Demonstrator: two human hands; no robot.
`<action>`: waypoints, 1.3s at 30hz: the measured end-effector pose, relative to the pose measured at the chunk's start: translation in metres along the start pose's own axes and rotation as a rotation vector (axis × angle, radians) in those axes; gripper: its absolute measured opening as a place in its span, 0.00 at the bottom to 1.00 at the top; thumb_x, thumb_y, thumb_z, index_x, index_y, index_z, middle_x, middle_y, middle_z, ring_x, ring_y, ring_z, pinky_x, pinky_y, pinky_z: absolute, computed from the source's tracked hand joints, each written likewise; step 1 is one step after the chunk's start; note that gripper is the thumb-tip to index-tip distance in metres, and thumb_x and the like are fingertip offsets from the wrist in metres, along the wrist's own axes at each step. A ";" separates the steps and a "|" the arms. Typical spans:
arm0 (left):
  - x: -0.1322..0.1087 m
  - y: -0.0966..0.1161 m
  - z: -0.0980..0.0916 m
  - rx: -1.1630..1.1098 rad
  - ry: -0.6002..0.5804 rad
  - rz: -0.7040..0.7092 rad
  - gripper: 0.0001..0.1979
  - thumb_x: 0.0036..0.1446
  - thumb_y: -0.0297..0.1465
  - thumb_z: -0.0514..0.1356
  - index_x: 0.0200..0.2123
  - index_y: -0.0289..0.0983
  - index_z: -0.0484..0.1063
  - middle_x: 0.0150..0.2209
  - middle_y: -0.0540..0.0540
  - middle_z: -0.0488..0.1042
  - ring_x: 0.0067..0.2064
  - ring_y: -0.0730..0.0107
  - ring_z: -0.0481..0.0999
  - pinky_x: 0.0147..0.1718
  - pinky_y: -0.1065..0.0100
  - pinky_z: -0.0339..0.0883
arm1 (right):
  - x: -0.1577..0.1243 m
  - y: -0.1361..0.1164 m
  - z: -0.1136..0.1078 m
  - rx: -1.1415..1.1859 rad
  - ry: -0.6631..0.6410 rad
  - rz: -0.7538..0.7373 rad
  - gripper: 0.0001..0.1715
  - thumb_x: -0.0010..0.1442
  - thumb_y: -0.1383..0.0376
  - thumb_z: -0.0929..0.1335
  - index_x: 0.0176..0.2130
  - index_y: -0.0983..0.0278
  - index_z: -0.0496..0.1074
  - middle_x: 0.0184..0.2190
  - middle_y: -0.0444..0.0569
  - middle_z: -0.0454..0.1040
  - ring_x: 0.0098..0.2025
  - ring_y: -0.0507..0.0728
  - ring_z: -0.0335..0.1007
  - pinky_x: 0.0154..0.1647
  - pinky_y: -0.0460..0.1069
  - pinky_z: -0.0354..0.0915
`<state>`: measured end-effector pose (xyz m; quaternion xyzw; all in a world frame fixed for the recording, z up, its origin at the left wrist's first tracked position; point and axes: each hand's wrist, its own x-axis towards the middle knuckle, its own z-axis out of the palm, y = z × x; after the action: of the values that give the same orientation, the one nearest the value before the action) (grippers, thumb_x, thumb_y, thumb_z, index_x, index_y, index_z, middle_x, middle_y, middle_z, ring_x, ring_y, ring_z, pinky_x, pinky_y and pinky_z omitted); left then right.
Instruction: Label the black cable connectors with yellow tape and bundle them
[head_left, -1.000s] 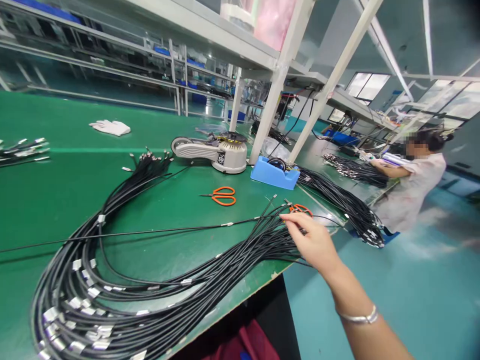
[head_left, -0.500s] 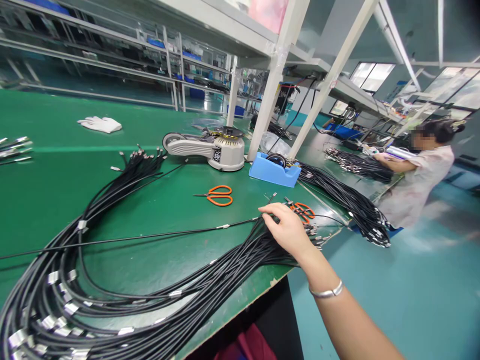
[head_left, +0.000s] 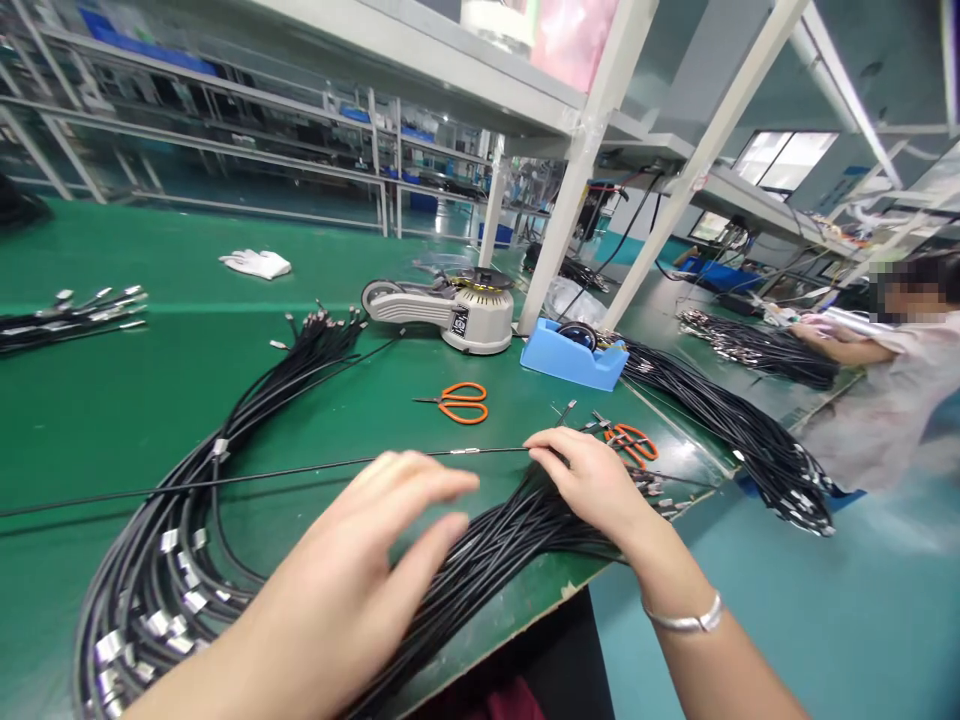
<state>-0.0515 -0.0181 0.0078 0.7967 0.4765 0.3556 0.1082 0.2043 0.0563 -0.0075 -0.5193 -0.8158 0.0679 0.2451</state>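
Overall: a factory workroom with steel shelving (head_left: 225, 130) behind a long green counter (head_left: 112, 420); a co-worker (head_left: 900, 400) stands at the right, hands on another cable bundle (head_left: 757, 350).

Counter items: an automatic tape dispenser (head_left: 450, 315), a blue tape dispenser (head_left: 574, 360), orange-handled scissors (head_left: 461, 403), a second orange-handled pair (head_left: 630, 443) beside the cable ends, and a white glove (head_left: 255, 264).

Cable state: a large looped black cable bundle (head_left: 480, 560) lies on the counter, with metal bands on its strands and its far ends fanned near the tape machine. One thin black cable (head_left: 300, 470) lies separated, stretched across the top of the loop. Another black bundle (head_left: 727, 420) lies farther right, and a small bunch of cable ends (head_left: 67, 320) lies at the far left. How much remains cannot be told from this view.

Arms: both reach forward over the counter edge, the right wrist wearing a silver bangle (head_left: 682, 620).

Left hand (head_left: 337, 570): open above the bundle, its fingers (head_left: 420, 480) spread; contact cannot be told.

Right hand (head_left: 592, 485): curled at the bundle, its fingers (head_left: 547, 445) seemingly pinching the thin cable.
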 end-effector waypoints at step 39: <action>0.030 -0.035 -0.008 -0.033 -0.111 -0.033 0.14 0.58 0.42 0.54 0.33 0.41 0.75 0.35 0.50 0.75 0.38 0.66 0.73 0.39 0.71 0.64 | -0.089 -0.013 -0.037 0.283 0.201 0.244 0.06 0.60 0.66 0.67 0.37 0.60 0.75 0.36 0.47 0.76 0.39 0.56 0.72 0.43 0.51 0.67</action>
<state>-0.0724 0.0241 0.0099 0.8055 0.4769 0.3167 0.1532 0.2415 -0.0330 0.0004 -0.5786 -0.7008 0.1588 0.3859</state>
